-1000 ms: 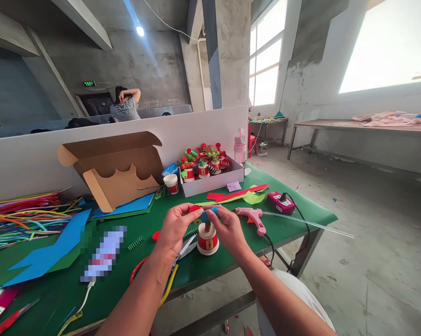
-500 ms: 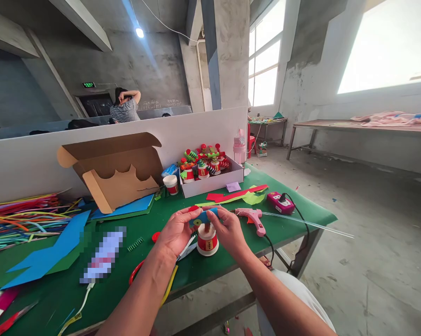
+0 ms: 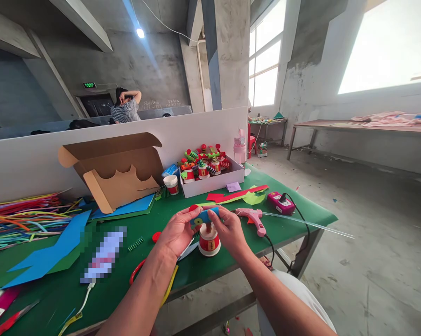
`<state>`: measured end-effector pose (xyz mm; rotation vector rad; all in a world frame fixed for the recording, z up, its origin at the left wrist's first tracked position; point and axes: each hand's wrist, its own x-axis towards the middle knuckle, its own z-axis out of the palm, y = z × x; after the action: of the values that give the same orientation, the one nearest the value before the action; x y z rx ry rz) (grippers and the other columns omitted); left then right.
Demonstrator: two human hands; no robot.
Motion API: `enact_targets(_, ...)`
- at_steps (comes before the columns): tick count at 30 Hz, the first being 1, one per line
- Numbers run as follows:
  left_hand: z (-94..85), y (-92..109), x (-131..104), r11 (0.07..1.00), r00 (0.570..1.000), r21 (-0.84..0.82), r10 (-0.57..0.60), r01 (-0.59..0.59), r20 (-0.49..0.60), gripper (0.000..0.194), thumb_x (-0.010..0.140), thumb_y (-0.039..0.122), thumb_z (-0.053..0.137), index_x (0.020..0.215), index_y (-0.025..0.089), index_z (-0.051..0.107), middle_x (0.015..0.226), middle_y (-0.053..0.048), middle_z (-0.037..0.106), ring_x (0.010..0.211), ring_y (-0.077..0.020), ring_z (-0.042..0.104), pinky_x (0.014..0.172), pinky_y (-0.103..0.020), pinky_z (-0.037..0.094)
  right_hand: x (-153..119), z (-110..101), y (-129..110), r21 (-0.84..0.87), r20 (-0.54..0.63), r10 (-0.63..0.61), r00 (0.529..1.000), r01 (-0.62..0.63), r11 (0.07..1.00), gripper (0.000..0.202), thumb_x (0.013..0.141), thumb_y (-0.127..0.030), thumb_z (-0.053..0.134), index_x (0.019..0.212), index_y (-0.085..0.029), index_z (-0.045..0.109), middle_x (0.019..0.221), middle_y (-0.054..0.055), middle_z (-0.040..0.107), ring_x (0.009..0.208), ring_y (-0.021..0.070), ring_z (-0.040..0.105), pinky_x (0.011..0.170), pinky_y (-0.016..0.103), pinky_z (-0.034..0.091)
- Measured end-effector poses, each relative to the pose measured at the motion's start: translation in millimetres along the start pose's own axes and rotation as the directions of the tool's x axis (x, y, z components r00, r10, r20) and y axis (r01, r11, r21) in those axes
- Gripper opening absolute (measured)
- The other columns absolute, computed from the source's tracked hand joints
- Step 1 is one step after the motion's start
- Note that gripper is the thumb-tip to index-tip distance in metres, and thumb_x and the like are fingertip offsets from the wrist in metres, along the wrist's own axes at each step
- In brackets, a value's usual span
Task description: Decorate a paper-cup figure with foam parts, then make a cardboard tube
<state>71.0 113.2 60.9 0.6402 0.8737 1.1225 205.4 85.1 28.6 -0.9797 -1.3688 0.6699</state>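
Observation:
My left hand and my right hand pinch the two ends of a small blue paper roll with a yellow-green ring on its side. Just below it, an upside-down red and white paper cup stands on the table. A short brownish piece shows between roll and cup; whether it joins them I cannot tell. A red round piece shows above my left fingertips. Scissors lie partly hidden under my left forearm. To the right of my right hand rests a pink glue gun with a clear glue stick in it.
Behind are a box of finished cup figures, stacked paper cups and an open cardboard box. Pipe cleaners and blue paper lie left. A magenta power block sits near the right edge. Someone sits beyond the partition.
The cup appears shifted very slightly to the right, and the blue roll has turned a little. Both hands keep their grip in nearly the same place.

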Motion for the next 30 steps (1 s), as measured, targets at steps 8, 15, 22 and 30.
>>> enact_targets(8, 2.6, 0.1, -3.0, 1.000, 1.000, -0.023, -0.008, 0.007, -0.017, 0.013, 0.062, 0.011, 0.081, 0.069, 0.014, 0.070, 0.082, -0.004, 0.072, 0.070, -0.0136, 0.062, 0.061, -0.027, 0.047, -0.2, 0.5, 0.2, 0.021, -0.011, 0.048, 0.999, -0.048, 0.999, 0.034, 0.090, -0.045, 0.053, 0.079, -0.020, 0.074, 0.097, 0.007, 0.075, 0.085, 0.0221, 0.068, 0.075, 0.031, 0.053)
enact_targets(15, -1.8, 2.1, 0.0, 0.997, 0.997, 0.025, 0.075, -0.075, -0.013, 0.019, 0.057, 0.020, 0.086, 0.068, 0.016, 0.071, 0.078, -0.004, 0.071, 0.071, -0.0147, 0.063, 0.061, -0.024, 0.044, 0.6, 0.0, 1.6, 0.052, -0.005, 0.097, 0.995, -0.096, 0.994, 0.040, 0.089, -0.052, 0.053, 0.086, -0.019, 0.075, 0.074, 0.006, 0.072, 0.075, 0.0218, 0.066, 0.069, 0.031, 0.053)
enact_targets(22, -3.7, 10.8, -1.8, 0.947, 0.960, 0.175, 0.280, -0.271, -0.028, 0.029, 0.053, 0.033, 0.087, 0.074, 0.017, 0.075, 0.083, -0.007, 0.073, 0.079, -0.0164, 0.062, 0.071, -0.025, 0.043, -0.1, -0.8, 4.4, 0.142, 0.044, 0.161, 0.986, -0.166, 0.976, 0.047, 0.086, -0.058, 0.054, 0.092, -0.016, 0.076, 0.062, 0.005, 0.069, 0.061, 0.0191, 0.062, 0.060, 0.030, 0.051)
enact_targets(30, -51.8, 39.1, 28.7, 0.341, 0.730, 0.804, 0.665, -0.488, 0.161, 0.013, 0.064, 0.013, 0.074, 0.065, 0.026, 0.075, 0.072, -0.006, 0.067, 0.092, -0.0260, 0.058, 0.081, -0.027, 0.042, -2.0, -2.7, -5.9, 0.316, 0.166, 0.262, 0.951, -0.303, 0.899, 0.048, 0.083, -0.058, 0.059, 0.103, -0.017, 0.074, 0.064, 0.002, 0.066, 0.059, 0.0161, 0.059, 0.060, 0.028, 0.048)
